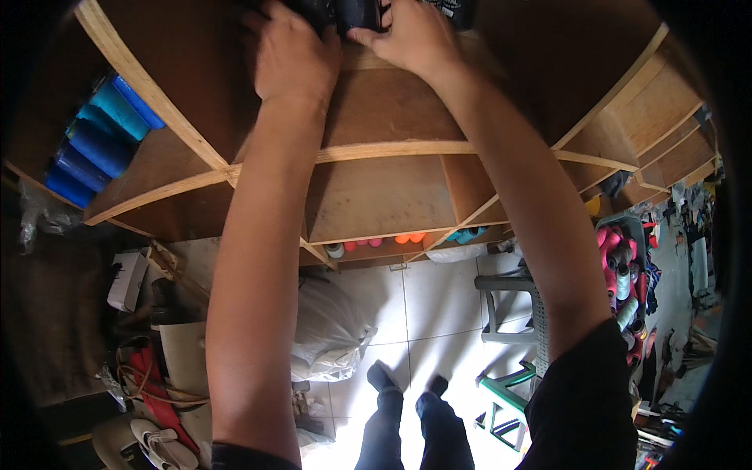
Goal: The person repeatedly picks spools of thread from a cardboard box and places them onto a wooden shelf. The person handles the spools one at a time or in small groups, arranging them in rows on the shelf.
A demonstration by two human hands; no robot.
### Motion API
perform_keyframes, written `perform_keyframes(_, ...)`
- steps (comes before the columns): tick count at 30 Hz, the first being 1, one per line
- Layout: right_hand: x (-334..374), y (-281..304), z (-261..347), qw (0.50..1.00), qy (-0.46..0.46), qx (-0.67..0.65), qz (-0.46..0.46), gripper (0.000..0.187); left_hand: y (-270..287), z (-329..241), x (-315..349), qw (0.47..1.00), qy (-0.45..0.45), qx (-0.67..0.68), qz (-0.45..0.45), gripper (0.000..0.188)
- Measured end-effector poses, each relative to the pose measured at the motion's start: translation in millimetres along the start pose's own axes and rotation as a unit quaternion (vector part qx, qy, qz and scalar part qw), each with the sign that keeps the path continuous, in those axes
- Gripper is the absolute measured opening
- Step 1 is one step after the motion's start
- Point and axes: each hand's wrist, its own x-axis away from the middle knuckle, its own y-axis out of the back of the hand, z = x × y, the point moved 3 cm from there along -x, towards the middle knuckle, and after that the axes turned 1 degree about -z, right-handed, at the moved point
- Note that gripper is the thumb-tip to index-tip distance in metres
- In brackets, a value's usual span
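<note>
Both my arms reach up into an open compartment of a wooden shelf. Inside it, close to the top edge of the picture, stand several black thread spools, partly cut off. My right hand grips one black spool, its thumb low on the side and a finger higher up. Just left of it, my left hand is curled around another dark spool; some of its fingers are in shadow. A further black spool with pale print shows beyond my right hand.
Blue and turquoise thread spools lie in the left compartment. Pink and orange spools sit lower down. On the tiled floor are a plastic bag, a grey stool and a green-white stool. A crate of mixed spools stands at right.
</note>
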Motion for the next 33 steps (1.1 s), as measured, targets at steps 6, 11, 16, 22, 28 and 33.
perform_keyframes(6,7,32,13,0.993,-0.086,0.074,0.026,0.062,8,-10,-2,0.989,0.077,0.047,0.117,0.075)
perform_keyframes(11,108,100,26,0.955,0.122,0.040,-0.267,0.021,6,-1,-8,0.996,0.002,0.006,0.093,0.056)
perform_keyframes(16,379,120,-3,0.966,-0.070,-0.128,-0.212,0.012,42,-12,-3,0.959,-0.235,0.116,-0.105,0.033)
perform_keyframes(22,799,198,25,0.887,-0.435,-0.023,0.152,0.012,117,-130,180,0.935,-0.313,0.159,-0.044,0.026)
perform_keyframes(28,988,328,155,0.710,-0.667,0.024,0.225,0.023,257,-208,588,0.619,-0.351,0.573,0.406,0.011)
perform_keyframes(33,1112,408,274,0.619,-0.765,0.176,-0.039,0.014,543,-349,711,0.239,-0.568,0.520,0.592,0.011)
